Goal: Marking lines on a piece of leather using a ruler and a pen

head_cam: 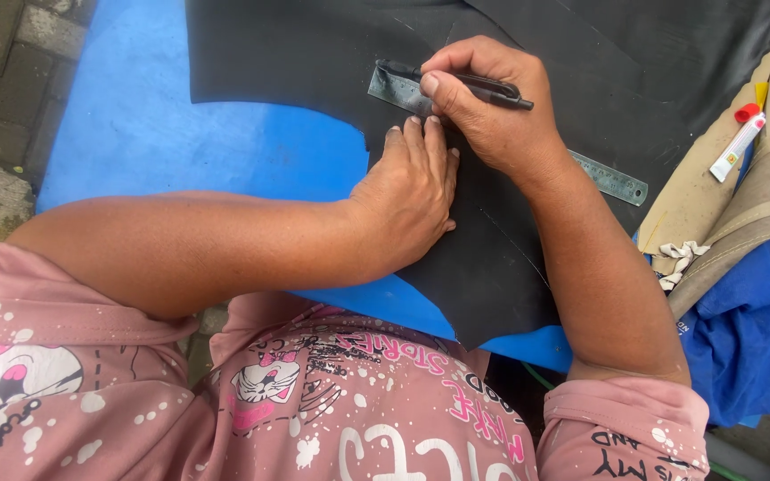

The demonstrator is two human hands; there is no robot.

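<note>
Right hand [483, 107] grips black pen [465, 80]; left hand [407, 191] flat (fingers together) on black sheet [314, 53].

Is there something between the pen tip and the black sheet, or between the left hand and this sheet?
Nothing visible. The right hand holds the pen along the metal ruler on the black sheet. The left hand presses flat on the sheet.

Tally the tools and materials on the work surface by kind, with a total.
Black pen, in right hand: 1
Steel ruler, under left hand: 1
Black sheet: 1
Red-capped glue tube: 1
Blue cloth: 1
Total: 5
</note>
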